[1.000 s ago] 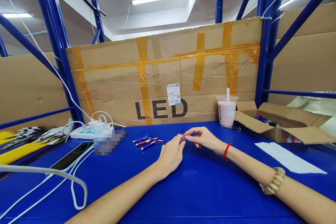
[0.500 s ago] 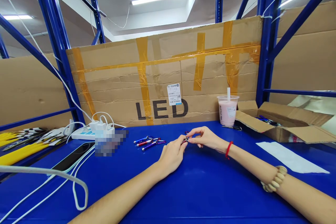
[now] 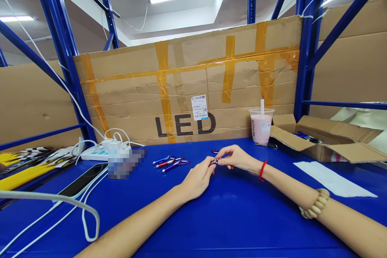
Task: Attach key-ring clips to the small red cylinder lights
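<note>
Over the middle of the blue table, my left hand [image 3: 198, 178] and my right hand [image 3: 232, 156] meet. Between their fingertips is a small keychain flashlight [image 3: 214, 161], of which only a silver and dark red end shows; the fingers cover the rest. My left hand is closed around it from the left, palm down. The thumb and fingers of my right hand pinch its silver end. Left of the hands lie several slim metal keychain flashlights [image 3: 171, 163], blue, red and purple, with small clips. Another small red piece [image 3: 215, 151] shows just behind the fingers.
A cup of pink drink [image 3: 261, 127] with a straw stands at the back right, beside an open cardboard box [image 3: 326, 137]. White paper [image 3: 334, 179] lies in front. At left are a phone [image 3: 81, 180], white cables and a power strip [image 3: 95, 153]. Taped cardboard [image 3: 136, 100] walls the back.
The whole view has shifted slightly. Both hands stay together at the same spot, and a little more of the flashlight's silver end shows between the fingers.
</note>
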Demonstrator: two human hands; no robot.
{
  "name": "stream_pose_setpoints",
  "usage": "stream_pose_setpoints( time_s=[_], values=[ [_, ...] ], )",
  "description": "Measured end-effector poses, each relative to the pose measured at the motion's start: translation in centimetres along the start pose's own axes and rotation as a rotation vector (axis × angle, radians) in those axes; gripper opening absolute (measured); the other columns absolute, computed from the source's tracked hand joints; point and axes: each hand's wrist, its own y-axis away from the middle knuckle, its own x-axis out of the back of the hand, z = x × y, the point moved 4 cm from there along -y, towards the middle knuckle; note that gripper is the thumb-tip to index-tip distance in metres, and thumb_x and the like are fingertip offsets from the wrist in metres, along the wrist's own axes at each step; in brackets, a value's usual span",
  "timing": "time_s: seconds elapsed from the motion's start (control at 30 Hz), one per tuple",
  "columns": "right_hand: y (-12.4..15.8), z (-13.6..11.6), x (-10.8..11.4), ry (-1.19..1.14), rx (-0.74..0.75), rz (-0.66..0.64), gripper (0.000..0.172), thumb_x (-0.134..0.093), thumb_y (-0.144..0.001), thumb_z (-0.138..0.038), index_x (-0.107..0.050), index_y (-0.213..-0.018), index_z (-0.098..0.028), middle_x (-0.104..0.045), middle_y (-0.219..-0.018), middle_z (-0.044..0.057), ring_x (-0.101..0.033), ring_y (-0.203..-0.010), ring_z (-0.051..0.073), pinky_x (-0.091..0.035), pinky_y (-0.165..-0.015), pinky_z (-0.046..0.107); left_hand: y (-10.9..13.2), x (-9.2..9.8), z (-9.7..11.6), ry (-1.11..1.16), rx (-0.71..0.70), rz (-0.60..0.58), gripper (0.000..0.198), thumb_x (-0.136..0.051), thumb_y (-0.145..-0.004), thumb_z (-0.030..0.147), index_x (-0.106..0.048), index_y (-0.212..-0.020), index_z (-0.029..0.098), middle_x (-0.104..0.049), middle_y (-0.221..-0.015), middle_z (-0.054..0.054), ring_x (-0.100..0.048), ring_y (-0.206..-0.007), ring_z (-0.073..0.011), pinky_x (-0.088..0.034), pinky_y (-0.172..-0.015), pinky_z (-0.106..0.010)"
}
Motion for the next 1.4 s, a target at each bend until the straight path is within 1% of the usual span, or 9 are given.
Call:
stream_pose_setpoints(
  time_s=[0.1, 0.2, 0.3, 0.5, 0.67, 0.8, 1.0, 1.17, 1.4],
  values=[
    [0.1, 0.1, 0.0, 0.023, -0.004, 0.018, 0.035, -0.070, -0.051, -0.036, -0.062, -0.071, -0.009, -0.054, -0.056, 0.000, -0.043, -0.039, 0.003, -0.034, -0.039, 0.017, -0.1, 0.1, 0.0, 0.013, -0.021, 0.040, 0.025, -0.023, -0.095, 0.022, -0.045, -0.087, 0.012, -0.048, -0.080, 0.001, -0.045, -0.072, -0.0075, -0.032, -0.067, -0.015],
    [0.2, 0.5, -0.3, 0.065, -0.014, -0.031, 0.033, -0.071, -0.050, -0.034, -0.062, -0.069, -0.009, -0.055, -0.056, 0.001, -0.043, -0.039, 0.004, -0.033, -0.039, 0.017, -0.2, 0.2, -0.2, -0.028, 0.031, 0.044, 0.025, -0.028, -0.095, 0.020, -0.050, -0.084, 0.013, -0.049, -0.074, 0.003, -0.044, -0.069, -0.0067, -0.029, -0.062, -0.015],
    [0.2, 1.0, -0.6, 0.065, -0.033, -0.059, 0.033, -0.071, -0.051, -0.034, -0.062, -0.070, -0.009, -0.055, -0.056, 0.001, -0.043, -0.040, 0.004, -0.032, -0.039, 0.017, -0.3, 0.3, -0.4, -0.040, 0.078, 0.033, 0.022, -0.032, -0.094, 0.020, -0.053, -0.087, 0.016, -0.048, -0.070, 0.004, -0.043, -0.064, -0.0062, -0.028, -0.058, -0.015],
    [0.1, 0.9, 0.0, 0.076, 0.003, 0.001, 0.036, -0.068, -0.056, -0.039, -0.063, -0.077, -0.010, -0.056, -0.060, 0.003, -0.045, -0.042, 0.005, -0.032, -0.040, 0.017, -0.5, 0.3, -0.5, 0.093, 0.020, 0.073, 0.018, -0.033, -0.092, 0.016, -0.050, -0.095, 0.014, -0.048, -0.075, 0.002, -0.044, -0.069, -0.0066, -0.032, -0.065, -0.014],
    [0.1, 0.6, 0.3, 0.126, 0.023, 0.001, 0.038, -0.066, -0.057, -0.043, -0.064, -0.075, -0.010, -0.055, -0.058, 0.002, -0.045, -0.042, 0.005, -0.033, -0.041, 0.018, -0.5, -0.1, -0.8, 0.137, 0.014, 0.052, 0.015, -0.034, -0.091, 0.014, -0.047, -0.097, 0.013, -0.049, -0.075, 0.002, -0.045, -0.068, -0.0063, -0.032, -0.064, -0.014],
    [0.2, 0.6, 0.3, 0.161, -0.016, -0.004, 0.038, -0.066, -0.056, -0.045, -0.064, -0.071, -0.010, -0.056, -0.059, 0.003, -0.044, -0.041, 0.005, -0.031, -0.040, 0.018, -0.4, -0.1, -0.7, 0.125, 0.004, 0.050, 0.009, -0.034, -0.090, 0.015, -0.042, -0.094, 0.012, -0.049, -0.075, 0.001, -0.045, -0.067, -0.0068, -0.033, -0.065, -0.015],
    [0.6, 0.0, 0.1, 0.160, -0.035, -0.039, 0.038, -0.064, -0.058, -0.047, -0.062, -0.067, -0.010, -0.056, -0.061, 0.004, -0.043, -0.042, 0.005, -0.033, -0.042, 0.018, -0.1, 0.2, -0.1, 0.129, -0.059, 0.117, 0.006, -0.035, -0.089, 0.014, -0.035, -0.084, 0.011, -0.050, -0.078, 0.000, -0.047, -0.069, -0.0073, -0.033, -0.064, -0.015],
    [1.0, -0.5, -0.1, 0.133, -0.086, -0.104, 0.043, -0.061, -0.060, -0.053, -0.058, -0.067, -0.010, -0.047, -0.049, -0.001, -0.041, -0.042, 0.005, -0.029, -0.041, 0.017, -0.1, 0.4, 0.1, 0.088, -0.042, 0.134, 0.007, -0.035, -0.089, 0.014, -0.038, -0.083, 0.011, -0.051, -0.081, -0.001, -0.048, -0.070, -0.0081, -0.033, -0.062, -0.014],
    [1.4, -0.7, -0.2, 0.090, -0.179, -0.159, 0.044, -0.062, -0.058, -0.054, -0.055, -0.065, -0.011, -0.046, -0.052, -0.001, -0.042, -0.046, 0.004, -0.029, -0.042, 0.015, -0.1, 0.6, 0.2, 0.076, -0.056, 0.171, 0.004, -0.041, -0.086, 0.011, -0.044, -0.085, 0.012, -0.053, -0.084, 0.000, -0.050, -0.074, -0.0083, -0.035, -0.063, -0.014]
  ],
)
